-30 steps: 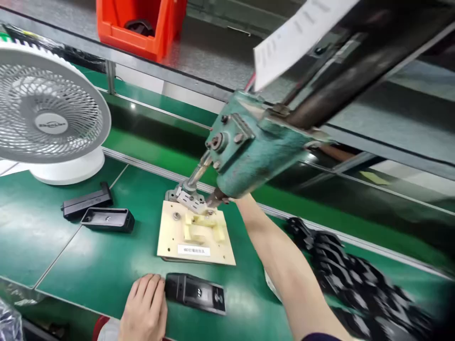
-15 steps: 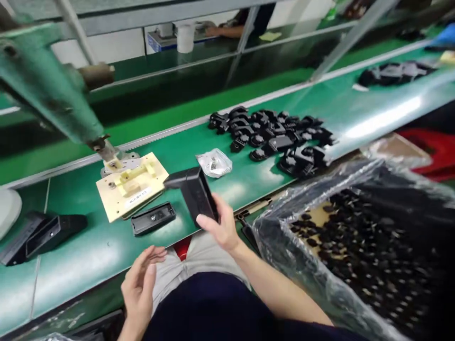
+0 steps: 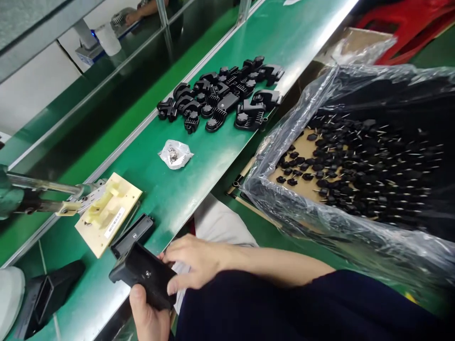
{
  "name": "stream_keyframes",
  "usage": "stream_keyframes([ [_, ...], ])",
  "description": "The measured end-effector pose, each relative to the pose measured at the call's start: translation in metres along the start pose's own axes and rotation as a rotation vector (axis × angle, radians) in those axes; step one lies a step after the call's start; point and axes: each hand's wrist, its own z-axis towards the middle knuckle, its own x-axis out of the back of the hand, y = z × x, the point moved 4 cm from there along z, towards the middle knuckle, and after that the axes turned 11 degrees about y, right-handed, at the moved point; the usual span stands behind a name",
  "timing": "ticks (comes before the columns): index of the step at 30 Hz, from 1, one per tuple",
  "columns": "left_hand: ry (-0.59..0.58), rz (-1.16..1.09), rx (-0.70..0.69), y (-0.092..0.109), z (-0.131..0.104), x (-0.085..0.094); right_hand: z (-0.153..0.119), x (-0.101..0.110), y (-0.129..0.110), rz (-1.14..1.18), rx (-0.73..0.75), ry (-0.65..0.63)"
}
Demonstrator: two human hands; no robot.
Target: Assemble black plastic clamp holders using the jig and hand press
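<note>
Head camera: single view, worn on the person's head, pitched forward and well down.
Worktop (image 3: 194, 182): crosses the frame on a slant, front edge rising from bottom left to top right; far stretch recedes at top.
Dark clothing (image 3: 249, 308): wearer's own, low in frame, very near the lens.
Left hand (image 3: 152, 315) and right hand (image 3: 195, 255): close, seen from above, by the worktop's front edge.
Plastic-lined box (image 3: 261, 180): off the front edge, looked into from above, frame right.

A dark navy top (image 3: 249, 308) fills six o'clock, its sleeve (image 3: 355, 298) at four. Pale grey trousers (image 3: 222, 222) show towards its twelve.
</note>
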Motion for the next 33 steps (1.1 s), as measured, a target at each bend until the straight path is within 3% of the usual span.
stream_keyframes([
  [2, -0.080, 0.067, -0.117, 0.003, 0.008, 0.006, 0.018, 0.032, 0.006, -0.080, 0.105, 0.141],
  [6, -0.245, 0.097, -0.074, -0.005, 0.019, 0.014, 0.045, 0.099, 0.025, -0.384, -0.034, 0.547],
  [9, -0.283, 0.087, 0.025, -0.015, 0.019, 0.015, 0.052, 0.117, 0.042, -0.504, -0.133, 0.567],
  [13, -0.247, -0.018, 0.147, -0.019, 0.017, 0.016, 0.049, 0.099, 0.070, -0.574, -0.185, 0.436],
  [15, -0.231, -0.084, 0.213, -0.019, 0.017, 0.018, 0.047, 0.091, 0.079, -0.581, -0.200, 0.436],
  [17, -0.234, -0.126, 0.248, -0.019, 0.015, 0.021, 0.048, 0.095, 0.083, -0.584, -0.221, 0.481],
  [19, -0.262, -0.149, 0.260, -0.019, 0.013, 0.025, 0.056, 0.119, 0.082, -0.603, -0.262, 0.596],
  [22, -0.306, -0.158, 0.270, -0.023, 0.009, 0.026, 0.077, 0.180, 0.083, -0.753, -0.445, 0.843],
  [23, -0.319, -0.151, 0.268, -0.024, 0.008, 0.026, 0.085, 0.200, 0.087, -0.839, -0.548, 0.858],
  [25, -0.336, -0.107, 0.241, -0.024, 0.006, 0.022, 0.100, 0.230, 0.097, -0.952, -0.727, 0.751],
  [27, -0.344, -0.044, 0.204, -0.021, 0.004, 0.016, 0.105, 0.244, 0.105, -0.985, -0.799, 0.669],
  [30, -0.323, -0.067, 0.253, -0.012, -0.003, 0.003, 0.089, 0.239, 0.110, -1.009, -0.793, 0.601],
  [33, -0.206, -0.187, 0.460, -0.004, -0.010, -0.006, 0.054, 0.215, 0.109, -1.018, -0.702, 0.559],
])
